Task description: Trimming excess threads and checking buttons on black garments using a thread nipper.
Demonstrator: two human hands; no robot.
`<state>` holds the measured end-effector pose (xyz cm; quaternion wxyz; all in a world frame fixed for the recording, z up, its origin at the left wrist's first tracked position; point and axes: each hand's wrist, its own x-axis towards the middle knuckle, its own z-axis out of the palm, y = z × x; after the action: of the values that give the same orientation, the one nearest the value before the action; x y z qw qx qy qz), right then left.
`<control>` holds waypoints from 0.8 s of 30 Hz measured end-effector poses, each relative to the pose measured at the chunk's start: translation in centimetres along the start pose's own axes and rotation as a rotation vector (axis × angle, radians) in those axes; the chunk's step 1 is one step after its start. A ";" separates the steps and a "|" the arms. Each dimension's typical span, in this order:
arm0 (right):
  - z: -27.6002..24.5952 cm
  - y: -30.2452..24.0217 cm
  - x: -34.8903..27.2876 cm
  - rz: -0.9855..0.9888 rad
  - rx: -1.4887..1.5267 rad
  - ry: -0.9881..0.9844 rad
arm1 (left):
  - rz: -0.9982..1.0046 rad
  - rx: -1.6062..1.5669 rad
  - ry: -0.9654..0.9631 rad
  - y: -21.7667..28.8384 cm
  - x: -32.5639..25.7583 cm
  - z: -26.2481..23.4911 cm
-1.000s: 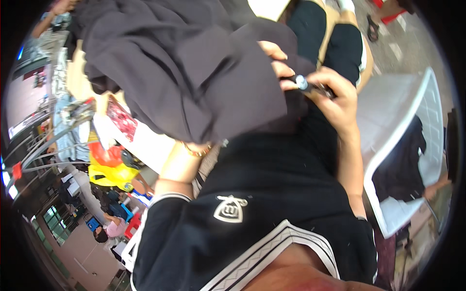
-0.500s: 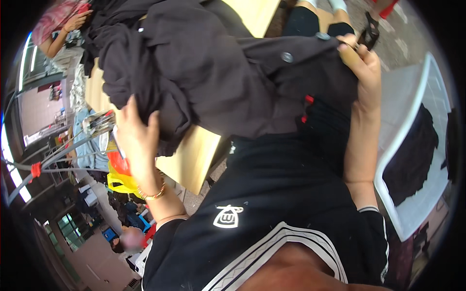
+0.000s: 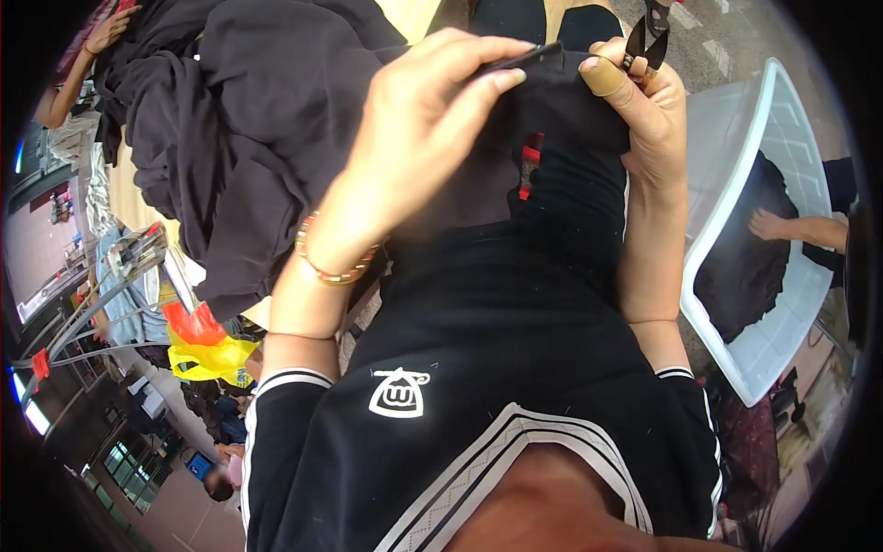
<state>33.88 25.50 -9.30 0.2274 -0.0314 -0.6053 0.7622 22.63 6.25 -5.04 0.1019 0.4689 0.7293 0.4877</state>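
A large dark brown garment [image 3: 267,83] lies bunched over the table and stretches across to my lap. My left hand [image 3: 409,129], with a beaded bracelet at its wrist, is closed, pinching the garment's edge between thumb and fingers. Just right of it, my right hand [image 3: 653,115] is curled around small black thread snips [image 3: 647,46], whose blades point up and away from me. A tan cover wraps the right thumb, which rests by the garment's edge. Whether the right fingers also grip cloth is hard to tell.
On the right stands a pale plastic bin [image 3: 727,230] with dark cloth [image 3: 750,258] inside; another person's hand [image 3: 771,224] rests on that cloth. A yellow bag [image 3: 212,354] hangs left of the table beside a metal frame. Another person's hand [image 3: 110,29] is at the far left.
My left hand has moved right and away from me, from the bunched cloth to the garment's edge beside my right hand. Another person's hand has appeared in the bin.
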 end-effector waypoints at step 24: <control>2.8 2.2 0.1 -0.448 -0.859 -0.100 | -0.532 -0.983 0.030 -4.5 -1.7 -1.1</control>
<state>32.20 22.61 -10.58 0.3229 0.0451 -0.8672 0.3764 20.23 3.81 -8.65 0.4176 0.1590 0.5108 0.7344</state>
